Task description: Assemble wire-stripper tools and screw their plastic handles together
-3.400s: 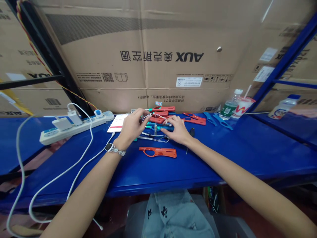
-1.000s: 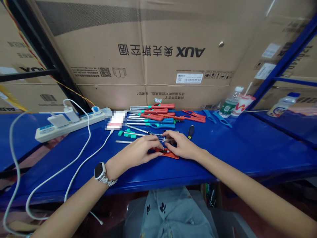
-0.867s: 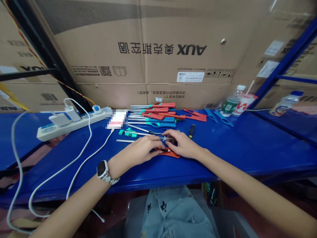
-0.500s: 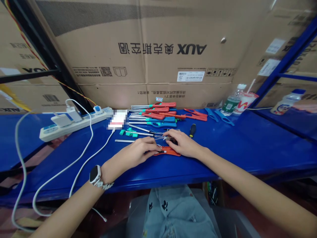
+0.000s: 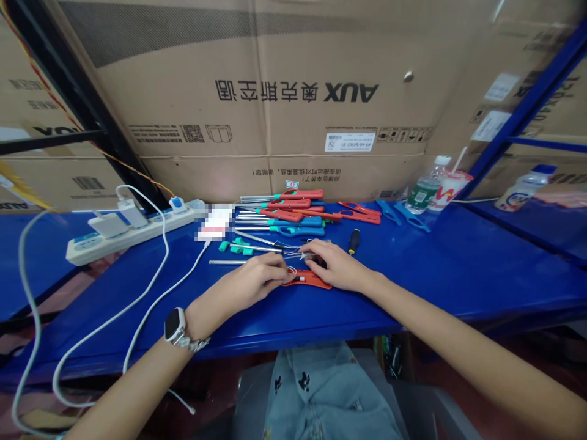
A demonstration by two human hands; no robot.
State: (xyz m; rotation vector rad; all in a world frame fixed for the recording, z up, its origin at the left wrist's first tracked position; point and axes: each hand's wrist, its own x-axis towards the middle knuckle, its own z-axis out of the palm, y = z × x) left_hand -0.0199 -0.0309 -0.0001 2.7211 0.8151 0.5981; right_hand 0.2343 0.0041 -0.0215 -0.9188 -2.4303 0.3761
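Note:
An orange-red lighter handle half (image 5: 316, 281) lies hollow side up near the front of the table, with a small black-and-white part in its left end. The fingertips of my left hand (image 5: 257, 278) are pinched together at that end, beside a thin white wire loop (image 5: 292, 269); what they grip is hidden. My right hand (image 5: 337, 264) curls over a small dark, partly see-through part (image 5: 316, 259) just behind the handle half, thin wires at its fingertips. Metal lighter tubes (image 5: 257, 247) and green plastic pieces (image 5: 238, 247) lie left of the wires.
Behind the hands is a pile of red and blue lighters (image 5: 298, 215). A screwdriver (image 5: 354, 241) stands to the right, with blue handle halves (image 5: 410, 216), a bottle (image 5: 424, 188) and a cup (image 5: 449, 190) beyond. A power strip (image 5: 132, 229) with white cables occupies the left.
The whole view has shifted slightly, so things appear a little further left. Both hands keep nearly the same place and grip over the handle half.

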